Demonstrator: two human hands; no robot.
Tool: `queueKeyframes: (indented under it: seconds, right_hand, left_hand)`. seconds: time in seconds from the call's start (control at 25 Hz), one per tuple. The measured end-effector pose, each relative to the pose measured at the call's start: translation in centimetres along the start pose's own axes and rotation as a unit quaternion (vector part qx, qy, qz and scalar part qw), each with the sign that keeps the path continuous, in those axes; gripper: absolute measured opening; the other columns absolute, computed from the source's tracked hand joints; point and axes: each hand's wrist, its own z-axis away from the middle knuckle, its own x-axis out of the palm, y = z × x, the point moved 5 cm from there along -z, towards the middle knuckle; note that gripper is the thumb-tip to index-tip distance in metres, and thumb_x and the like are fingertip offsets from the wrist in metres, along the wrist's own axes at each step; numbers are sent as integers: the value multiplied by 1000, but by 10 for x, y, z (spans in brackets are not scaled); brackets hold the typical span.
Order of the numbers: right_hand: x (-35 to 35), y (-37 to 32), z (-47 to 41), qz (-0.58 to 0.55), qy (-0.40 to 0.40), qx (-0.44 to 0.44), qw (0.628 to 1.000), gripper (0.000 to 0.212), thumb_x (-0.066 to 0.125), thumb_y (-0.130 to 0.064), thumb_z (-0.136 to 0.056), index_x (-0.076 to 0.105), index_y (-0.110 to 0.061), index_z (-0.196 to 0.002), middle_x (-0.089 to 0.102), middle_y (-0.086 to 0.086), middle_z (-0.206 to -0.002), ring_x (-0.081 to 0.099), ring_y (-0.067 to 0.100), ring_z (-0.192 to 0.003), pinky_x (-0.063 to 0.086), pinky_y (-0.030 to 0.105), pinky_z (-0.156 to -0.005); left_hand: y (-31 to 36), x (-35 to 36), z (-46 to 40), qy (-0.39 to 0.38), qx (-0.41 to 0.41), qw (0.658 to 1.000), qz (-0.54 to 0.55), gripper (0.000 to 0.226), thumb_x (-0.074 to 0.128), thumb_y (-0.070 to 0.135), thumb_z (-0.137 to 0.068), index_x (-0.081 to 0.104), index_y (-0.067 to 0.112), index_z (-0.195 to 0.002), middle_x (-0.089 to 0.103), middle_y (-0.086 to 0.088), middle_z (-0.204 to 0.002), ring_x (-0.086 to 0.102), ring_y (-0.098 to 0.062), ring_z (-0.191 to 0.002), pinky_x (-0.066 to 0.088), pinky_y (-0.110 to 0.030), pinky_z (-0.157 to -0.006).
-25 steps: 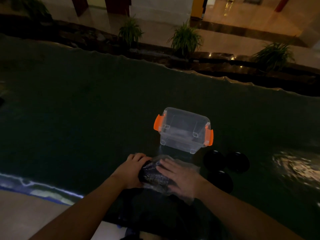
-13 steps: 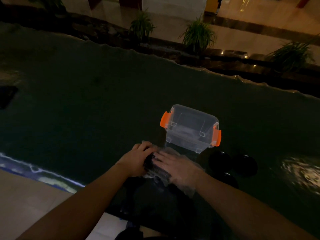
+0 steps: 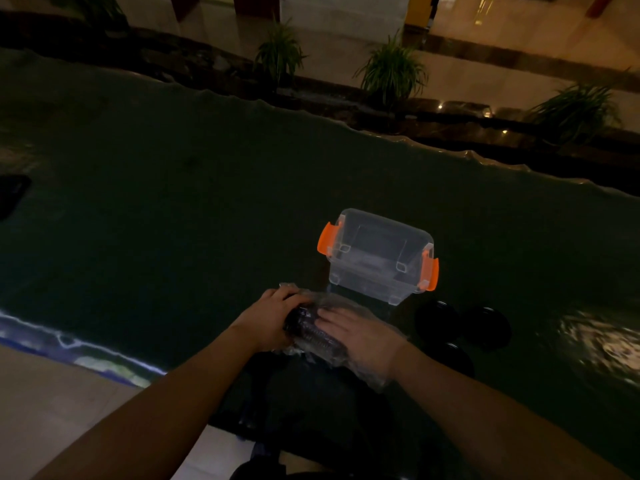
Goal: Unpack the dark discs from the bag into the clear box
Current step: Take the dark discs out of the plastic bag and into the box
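Note:
A clear plastic bag point(image 3: 322, 344) with a stack of dark discs point(image 3: 306, 327) inside lies on the dark table near me. My left hand point(image 3: 266, 320) grips the bag's left end. My right hand point(image 3: 360, 336) is inside the bag, its fingers on the stack. Just beyond stands the clear box point(image 3: 379, 256) with orange latches, open at the top. Three loose dark discs point(image 3: 440, 318) lie on the table to the right of the bag, two side by side and one nearer me.
The dark green table point(image 3: 173, 220) runs wide to the left and behind the box; its near edge point(image 3: 86, 355) meets pale floor. A dark flat object point(image 3: 12, 194) lies at the far left. Potted plants point(image 3: 391, 72) stand beyond the far edge.
The view has shifted slightly. My right hand has slid a little further over the disc stack inside the bag. My left hand stays on the bag's end.

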Motion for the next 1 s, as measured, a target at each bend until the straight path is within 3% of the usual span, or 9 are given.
queueKeyframes:
  seconds: [0.12, 0.2, 0.28, 0.44, 0.52, 0.6, 0.68, 0.84, 1.0]
  right_hand:
    - [-7, -4, -3, 0, 37, -11, 999, 82, 67, -30, -97, 17, -28, -162, 22, -1, -169, 19, 19, -151, 0, 30, -118]
    - [-10, -5, -3, 2, 42, -5, 999, 86, 69, -37, -92, 17, -31, -161, 24, -1, -166, 20, 20, -148, 11, 37, -120]
    - [-14, -6, -2, -14, 55, 0, 998, 85, 68, -42, -89, 19, -34, -159, 24, -2, -164, 19, 20, -146, 12, 37, -119]
    - [-7, -3, -5, -75, 62, 4, 995, 69, 71, -19, -93, 40, -20, -155, 38, 7, -160, 33, 26, -147, 22, 38, -119]
    - [-3, 4, -4, -66, 28, 31, 997, 69, 67, -34, -97, 35, -28, -157, 34, 3, -162, 29, 21, -148, 16, 37, -122]
    - [-6, 8, 2, -28, 17, 34, 999, 81, 67, -51, -89, 25, -35, -157, 27, 0, -162, 25, 21, -146, 23, 44, -121]
    - [-13, 7, 14, -4, -5, 31, 1000, 90, 73, -52, -82, 21, -36, -153, 23, -1, -158, 24, 23, -142, 30, 46, -113]
    - [-19, 5, 50, 7, -6, 25, 1000, 89, 76, -34, -88, 23, -23, -159, 22, 4, -166, 16, 23, -152, 13, 39, -121]
    - [-32, 4, 101, 6, -22, 19, 1000, 99, 80, -11, -82, 19, -17, -160, 19, 6, -167, 10, 23, -153, 5, 25, -116]
  left_hand:
    - [0, -1, 0, 1, 2, 1000, -2, 103, 86, 31, -67, 24, 49, -148, 28, -1, -159, 30, -34, -141, 34, -48, -115]
    - [1, -1, 0, 1, 1, 1000, -8, 103, 86, 31, -67, 25, 47, -149, 28, -2, -160, 31, -34, -140, 34, -47, -114]
    - [0, -3, 0, -1, 2, 1000, -7, 103, 86, 32, -68, 25, 47, -150, 28, -2, -160, 30, -34, -141, 33, -47, -115]
    - [1, -4, 0, -8, -3, 1000, -2, 101, 85, 36, -70, 24, 50, -148, 26, 2, -160, 28, -32, -143, 34, -49, -116]
    - [3, -5, 1, -11, -4, 1000, -4, 100, 85, 39, -71, 22, 52, -148, 25, 2, -161, 27, -31, -144, 33, -50, -116]
    - [4, -7, 1, -13, -3, 1000, -1, 100, 85, 42, -71, 21, 52, -148, 24, 1, -161, 26, -31, -144, 33, -50, -117]
    - [5, -9, 1, -15, 1, 1000, 6, 98, 84, 44, -72, 23, 50, -149, 25, 1, -161, 27, -32, -144, 34, -50, -117]
    - [4, -8, -1, -19, 3, 1000, 9, 98, 83, 46, -72, 24, 47, -151, 25, 1, -160, 29, -31, -142, 34, -49, -116]
    - [3, -7, -3, -8, 9, 1000, 14, 95, 81, 51, -72, 27, 44, -151, 28, 0, -158, 32, -31, -140, 35, -48, -115]
